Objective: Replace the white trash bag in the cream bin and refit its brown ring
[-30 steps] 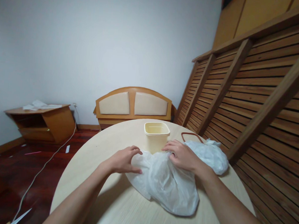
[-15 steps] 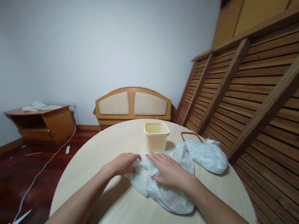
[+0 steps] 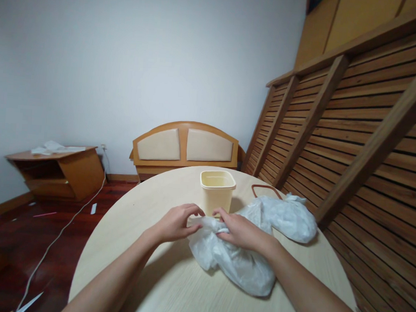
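Observation:
A crumpled white plastic bag (image 3: 243,268) lies on the round, pale wooden table (image 3: 124,226), under and between my hands. My right hand (image 3: 240,229) closes on a gathered fold of it, thumb below and index finger on top. At the bag's left edge, my left hand (image 3: 179,223) is curved, its thumb and fingers apart and the fingertips beside the plastic. Just beyond the hands stands a cream plastic bin (image 3: 216,194), upright with its top uncovered. What lies inside the bag cannot be made out.
A second bunched white bag (image 3: 292,219) sits at the table's right, near a brown rectangular loop (image 3: 264,187). A slatted wooden frame (image 3: 336,150) leans along the right side. A headboard (image 3: 185,145) stands behind the table, a low cabinet (image 3: 60,172) to the left.
My right hand has gone from lying flat on the bag to gripping a fold of it. My left fingers have spread from the thumb, and the bag's left edge is bunched further right.

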`<state>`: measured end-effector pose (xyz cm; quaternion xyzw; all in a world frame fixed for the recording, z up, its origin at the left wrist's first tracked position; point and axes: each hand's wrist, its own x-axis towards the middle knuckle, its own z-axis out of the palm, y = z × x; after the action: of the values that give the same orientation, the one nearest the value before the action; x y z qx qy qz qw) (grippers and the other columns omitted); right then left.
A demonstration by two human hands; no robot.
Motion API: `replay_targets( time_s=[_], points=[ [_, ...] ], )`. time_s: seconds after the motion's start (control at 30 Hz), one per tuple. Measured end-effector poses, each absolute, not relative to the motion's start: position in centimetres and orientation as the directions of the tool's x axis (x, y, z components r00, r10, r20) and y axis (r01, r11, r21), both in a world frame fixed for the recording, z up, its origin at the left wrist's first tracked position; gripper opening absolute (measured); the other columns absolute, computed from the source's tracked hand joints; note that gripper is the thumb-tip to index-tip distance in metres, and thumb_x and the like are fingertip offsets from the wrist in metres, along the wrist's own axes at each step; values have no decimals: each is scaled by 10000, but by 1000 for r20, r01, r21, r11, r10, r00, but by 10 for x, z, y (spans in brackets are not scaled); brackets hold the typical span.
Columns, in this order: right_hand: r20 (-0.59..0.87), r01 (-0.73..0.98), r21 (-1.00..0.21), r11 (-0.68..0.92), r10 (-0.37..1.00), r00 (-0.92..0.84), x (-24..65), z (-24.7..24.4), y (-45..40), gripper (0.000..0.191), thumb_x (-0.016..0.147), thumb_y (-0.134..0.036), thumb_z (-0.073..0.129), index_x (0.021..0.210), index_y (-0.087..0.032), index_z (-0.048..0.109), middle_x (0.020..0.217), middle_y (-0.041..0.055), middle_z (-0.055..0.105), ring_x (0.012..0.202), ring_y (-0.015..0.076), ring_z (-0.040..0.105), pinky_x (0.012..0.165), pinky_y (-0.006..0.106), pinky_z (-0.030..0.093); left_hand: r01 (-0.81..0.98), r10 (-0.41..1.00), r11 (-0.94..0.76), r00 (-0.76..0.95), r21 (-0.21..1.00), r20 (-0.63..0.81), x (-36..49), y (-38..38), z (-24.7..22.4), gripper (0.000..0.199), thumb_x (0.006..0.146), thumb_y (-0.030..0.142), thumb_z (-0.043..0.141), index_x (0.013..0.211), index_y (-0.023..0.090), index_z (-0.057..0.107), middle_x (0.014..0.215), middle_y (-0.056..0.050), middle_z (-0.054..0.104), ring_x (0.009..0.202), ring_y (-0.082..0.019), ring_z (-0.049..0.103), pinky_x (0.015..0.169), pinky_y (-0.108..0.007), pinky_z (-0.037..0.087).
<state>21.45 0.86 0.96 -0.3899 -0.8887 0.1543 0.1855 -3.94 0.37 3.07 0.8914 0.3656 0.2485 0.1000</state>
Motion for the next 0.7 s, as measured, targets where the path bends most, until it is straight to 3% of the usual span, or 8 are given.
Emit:
replay_targets(
  time_s=[0.2,0.4,0.53,0.7],
  points=[
    [356,561,-461,688,722,-593,232,36,12,347,853,-198,639,1182,-238,536,1047,50,701,972,225,668,841,324,500,590,637,-739,455,325,622,-37,5,35,232,980,305,499,1150,213,628,1184,-105,680,1114,-222,641,979,-362,513],
    [560,538,-446,715,692,-455,257,66,15,236,853,-198,607,1083,-232,651,1103,55,712,1024,231,663,929,370,502,565,679,-679,239,469,694,-35,24,41,309,1023,334,412,1256,212,574,1305,-112,618,1142,-217,626,951,-361,530],
    [712,604,-363,710,630,-312,272,92,32,213,841,-213,604,1040,-215,682,1069,65,711,1015,237,670,924,370,511,473,662,-720,249,508,707,-28,40,55,400,1007,388,451,1359,211,516,1379,-136,577,1204,-240,598,965,-385,524],
    [802,712,-211,670,535,-266,272,126,52,239,818,-160,596,1009,-217,727,1078,62,716,1013,245,673,934,380,514,392,562,-813,336,430,756,-6,50,82,690,924,435,620,1524,252,331,1567,-143,403,1371,-282,478,1089,-438,451]
  ],
)
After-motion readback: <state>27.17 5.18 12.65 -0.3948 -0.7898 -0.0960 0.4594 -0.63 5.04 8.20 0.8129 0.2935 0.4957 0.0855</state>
